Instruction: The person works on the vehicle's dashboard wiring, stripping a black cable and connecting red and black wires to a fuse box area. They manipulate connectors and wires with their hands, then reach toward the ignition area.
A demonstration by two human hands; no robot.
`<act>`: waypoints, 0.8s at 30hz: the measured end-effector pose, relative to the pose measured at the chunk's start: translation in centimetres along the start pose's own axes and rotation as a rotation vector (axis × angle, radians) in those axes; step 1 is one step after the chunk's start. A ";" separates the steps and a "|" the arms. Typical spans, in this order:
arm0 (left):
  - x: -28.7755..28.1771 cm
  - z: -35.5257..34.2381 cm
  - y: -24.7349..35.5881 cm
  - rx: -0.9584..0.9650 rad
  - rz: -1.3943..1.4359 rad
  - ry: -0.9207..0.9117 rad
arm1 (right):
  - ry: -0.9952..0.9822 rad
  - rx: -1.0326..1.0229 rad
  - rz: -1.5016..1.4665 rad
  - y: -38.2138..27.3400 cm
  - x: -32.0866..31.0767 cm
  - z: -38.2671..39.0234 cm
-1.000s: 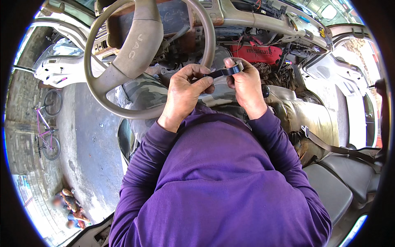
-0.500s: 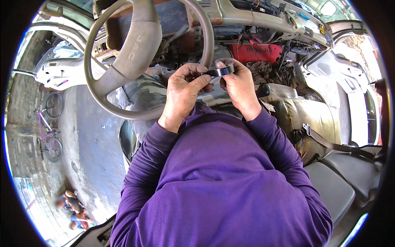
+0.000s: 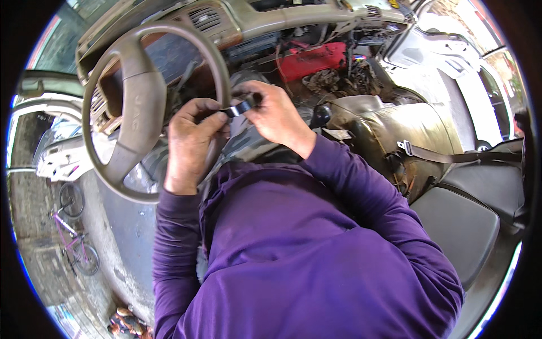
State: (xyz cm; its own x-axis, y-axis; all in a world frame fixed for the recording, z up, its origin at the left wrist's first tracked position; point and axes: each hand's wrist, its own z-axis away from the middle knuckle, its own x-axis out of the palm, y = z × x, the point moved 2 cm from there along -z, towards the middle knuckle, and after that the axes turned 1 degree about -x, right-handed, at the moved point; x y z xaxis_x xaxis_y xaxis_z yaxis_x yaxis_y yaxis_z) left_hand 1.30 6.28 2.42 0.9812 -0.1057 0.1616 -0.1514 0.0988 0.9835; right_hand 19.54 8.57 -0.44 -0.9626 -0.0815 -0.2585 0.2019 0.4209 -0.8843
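Observation:
My left hand [image 3: 192, 135] is closed, thumb against fingers, pinching a stretched end of black tape just inside the right side of the steering wheel [image 3: 141, 113]. Close beside it, my right hand [image 3: 276, 116] grips the roll of black tape [image 3: 243, 108], its shiny side showing between the two hands. Both hands are over camouflage-covered legs [image 3: 245, 141]. Some fingertips of each hand are hidden behind the tape and palms.
The opened dashboard [image 3: 293, 17] has loose wires, with a red object [image 3: 310, 59] below. A worn seat [image 3: 406, 135] with a seatbelt buckle is at right, near a black gear knob [image 3: 320, 116]. A bicycle [image 3: 73, 237] and partly visible people [image 3: 127, 322] are outside at left.
The view has swung, so the cab appears shifted and tilted. My hands and the tape roll now sit further left in the picture, beside the wheel rim, still holding the tape.

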 end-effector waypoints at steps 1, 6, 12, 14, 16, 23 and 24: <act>0.1 -1.1 0.9 0.026 -0.170 -0.028 | -0.045 -0.035 0.004 -0.2 -0.9 -0.7; 1.8 -6.9 5.5 0.098 -0.397 -0.207 | -0.027 -0.361 0.142 -0.8 -4.9 -4.9; 3.8 -11.2 7.6 0.325 -0.610 -0.275 | -0.274 -0.227 0.139 -1.9 -8.3 -6.5; 4.6 -12.0 7.6 0.244 -0.603 -0.367 | -0.329 0.003 -0.460 0.0 -8.1 -6.4; 5.3 -13.0 7.9 0.291 -0.770 -0.399 | -0.233 0.115 -0.463 1.4 -7.9 -6.4; 9.3 -17.1 8.6 0.778 -1.245 -0.514 | -0.030 -0.086 0.109 1.5 -10.8 -8.9; 9.6 -17.8 8.8 0.828 -1.316 -0.486 | 0.023 -0.119 0.130 1.8 -11.0 -9.5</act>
State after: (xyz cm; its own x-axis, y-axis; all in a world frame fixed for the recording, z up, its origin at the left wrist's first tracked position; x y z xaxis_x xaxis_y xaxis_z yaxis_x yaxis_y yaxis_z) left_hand 11.54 23.78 11.16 0.3743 0.0169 -0.9271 0.5367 -0.8193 0.2018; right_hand 28.71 18.83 4.54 -0.9341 0.0007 -0.3571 0.3030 0.5307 -0.7915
